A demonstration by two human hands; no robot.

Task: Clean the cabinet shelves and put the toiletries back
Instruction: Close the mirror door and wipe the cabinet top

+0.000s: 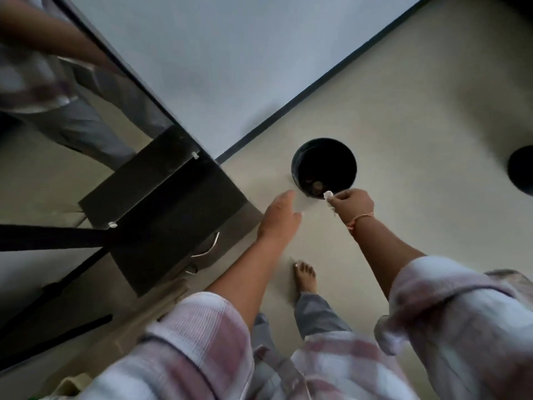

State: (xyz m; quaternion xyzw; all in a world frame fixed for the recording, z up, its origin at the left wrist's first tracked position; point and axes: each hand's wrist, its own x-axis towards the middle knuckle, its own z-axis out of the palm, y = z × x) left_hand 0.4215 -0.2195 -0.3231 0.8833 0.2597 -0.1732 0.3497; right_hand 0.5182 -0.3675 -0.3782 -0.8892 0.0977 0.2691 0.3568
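Note:
My right hand (350,204) pinches a small crumpled white tissue (328,195) just above the near rim of a round black waste bin (297,166) that stands on the floor. A few scraps lie at the bottom of the bin. My left hand (279,218) hangs beside it on the left with straight fingers and holds nothing. The dark cabinet (161,203) with a mirrored door is at the left; its shelves and the toiletries are out of sight.
A metal handle (209,249) sticks out from the cabinet's lower front. The beige floor meets a pale wall along a dark skirting (317,85). Another round dark object (522,170) sits at the right edge. My bare foot (305,277) is below the hands.

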